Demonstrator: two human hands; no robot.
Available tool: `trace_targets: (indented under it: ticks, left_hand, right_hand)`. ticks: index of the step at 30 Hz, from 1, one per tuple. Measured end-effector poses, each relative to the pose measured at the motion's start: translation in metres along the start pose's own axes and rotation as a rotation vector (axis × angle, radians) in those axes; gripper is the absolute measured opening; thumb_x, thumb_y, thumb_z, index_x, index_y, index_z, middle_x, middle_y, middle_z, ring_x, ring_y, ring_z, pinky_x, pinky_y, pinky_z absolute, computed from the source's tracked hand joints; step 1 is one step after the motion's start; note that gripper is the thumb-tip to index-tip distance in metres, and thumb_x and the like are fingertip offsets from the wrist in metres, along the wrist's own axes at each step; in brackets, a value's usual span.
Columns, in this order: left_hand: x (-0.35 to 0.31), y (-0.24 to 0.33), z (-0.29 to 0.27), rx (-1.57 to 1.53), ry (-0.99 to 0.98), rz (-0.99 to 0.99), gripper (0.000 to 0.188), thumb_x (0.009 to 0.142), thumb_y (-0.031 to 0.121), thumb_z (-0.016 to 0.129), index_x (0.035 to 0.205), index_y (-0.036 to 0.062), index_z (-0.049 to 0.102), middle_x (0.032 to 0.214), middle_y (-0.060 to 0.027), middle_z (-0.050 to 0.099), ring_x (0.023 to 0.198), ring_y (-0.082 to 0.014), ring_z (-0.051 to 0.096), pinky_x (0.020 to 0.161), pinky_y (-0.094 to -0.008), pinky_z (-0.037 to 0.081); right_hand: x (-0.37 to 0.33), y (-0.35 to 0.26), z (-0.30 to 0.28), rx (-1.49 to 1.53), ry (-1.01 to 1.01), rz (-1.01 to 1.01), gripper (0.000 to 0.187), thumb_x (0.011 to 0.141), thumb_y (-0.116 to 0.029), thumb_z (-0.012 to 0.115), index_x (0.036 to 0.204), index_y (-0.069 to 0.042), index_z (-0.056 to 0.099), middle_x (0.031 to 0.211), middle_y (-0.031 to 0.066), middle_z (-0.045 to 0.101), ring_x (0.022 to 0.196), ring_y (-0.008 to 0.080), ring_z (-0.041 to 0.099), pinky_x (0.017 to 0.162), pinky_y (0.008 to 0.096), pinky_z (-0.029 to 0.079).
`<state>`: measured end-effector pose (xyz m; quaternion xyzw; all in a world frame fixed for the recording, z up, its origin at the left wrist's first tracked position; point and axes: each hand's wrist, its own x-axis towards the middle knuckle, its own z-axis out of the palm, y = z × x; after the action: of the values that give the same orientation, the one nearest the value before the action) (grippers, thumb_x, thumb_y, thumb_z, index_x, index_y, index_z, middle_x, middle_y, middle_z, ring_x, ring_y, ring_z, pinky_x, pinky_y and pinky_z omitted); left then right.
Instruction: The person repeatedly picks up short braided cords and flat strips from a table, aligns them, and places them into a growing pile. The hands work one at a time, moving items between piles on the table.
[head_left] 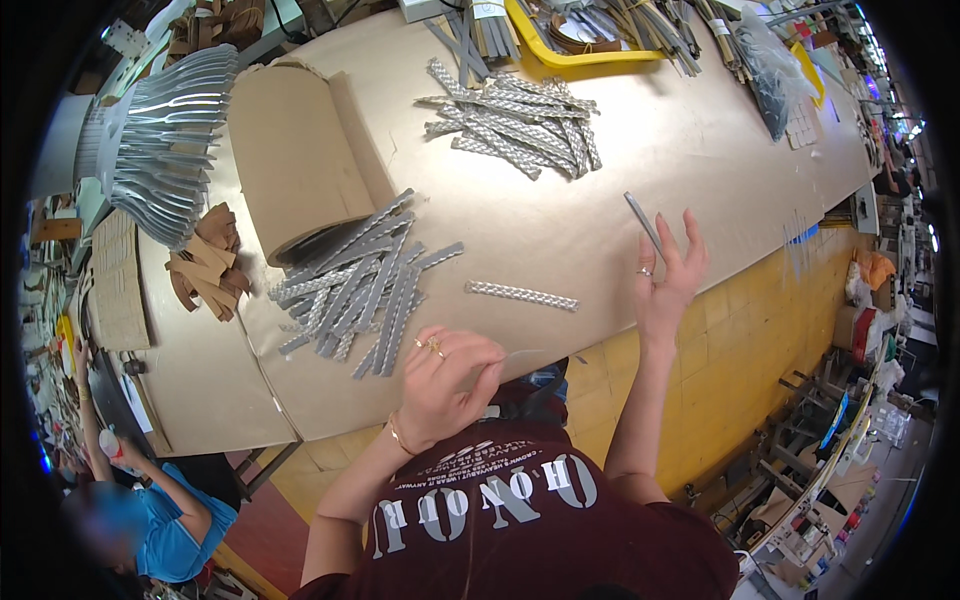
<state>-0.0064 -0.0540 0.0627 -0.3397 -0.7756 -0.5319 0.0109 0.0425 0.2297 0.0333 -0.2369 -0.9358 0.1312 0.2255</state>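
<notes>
My left hand (447,385) is closed near the table's front edge, thumb against curled fingers. A thin pale thread (524,352) runs out from its fingertips. Raised at the right, my right hand (672,280) grips a narrow grey strip (641,220) between its fingers, the other fingers stretched up. Between the hands, a single silver braided strip (522,296) lies flat on the table. A loose heap of grey strips with braided faces (370,290) sits beyond my left hand. Farther back is another pile of silver braided strips (520,120).
A curved brown cardboard piece (290,150) stands behind the left heap, beside brown leather scraps (212,262) and a finned metal lamp (170,145). At the back are a yellow tray (590,57) and a clear plastic bag (770,70). A person in blue (180,520) works at left.
</notes>
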Motion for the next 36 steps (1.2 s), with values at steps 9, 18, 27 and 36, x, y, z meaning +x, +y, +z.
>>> trace_targets:
  ticks: [9, 18, 27, 36]
  left_hand:
    - [-0.008, -0.009, 0.015, -0.204, 0.057, -0.497, 0.008, 0.087, 0.007, 0.073, 0.093, 0.001, 0.072, 0.081, -0.0076, 0.071, 0.07, -0.015, 0.063, 0.066, -0.0286, 0.047]
    - [-0.016, -0.026, 0.019, -0.315, 0.118, -0.637, 0.021, 0.089, 0.005, 0.072, 0.11, 0.0004, 0.07, 0.081, -0.003, 0.066, 0.067, -0.0073, 0.055, 0.062, -0.0238, 0.045]
    - [-0.022, -0.036, 0.023, 0.486, -0.063, -0.236, 0.037, 0.09, 0.018, 0.069, 0.125, 0.0071, 0.066, 0.087, -0.0072, 0.059, 0.065, -0.0254, 0.061, 0.061, -0.0373, 0.049]
    - [-0.022, -0.037, 0.022, 0.476, -0.097, -0.229, 0.036, 0.091, 0.018, 0.069, 0.125, 0.0065, 0.066, 0.09, -0.0068, 0.06, 0.066, -0.0253, 0.061, 0.061, -0.0371, 0.05]
  right_hand:
    - [-0.01, -0.091, -0.039, 0.665, -0.914, -0.057, 0.019, 0.089, -0.011, 0.072, 0.105, 0.0, 0.069, 0.093, 0.0132, 0.07, 0.083, 0.0242, 0.068, 0.077, 0.0352, 0.052]
    - [-0.02, -0.114, -0.004, 0.475, -0.774, -0.079, 0.016, 0.092, -0.014, 0.068, 0.093, 0.002, 0.068, 0.076, 0.0169, 0.064, 0.065, 0.0308, 0.061, 0.061, 0.038, 0.046]
    - [-0.013, -0.116, 0.016, 0.375, -0.796, -0.046, 0.02, 0.094, -0.017, 0.063, 0.09, 0.002, 0.068, 0.074, 0.0179, 0.064, 0.063, 0.0322, 0.06, 0.062, 0.0408, 0.046]
    - [-0.013, -0.118, 0.021, 0.306, -0.803, -0.075, 0.018, 0.093, -0.017, 0.063, 0.09, 0.0, 0.069, 0.08, 0.0171, 0.067, 0.073, 0.0364, 0.064, 0.068, 0.0432, 0.048]
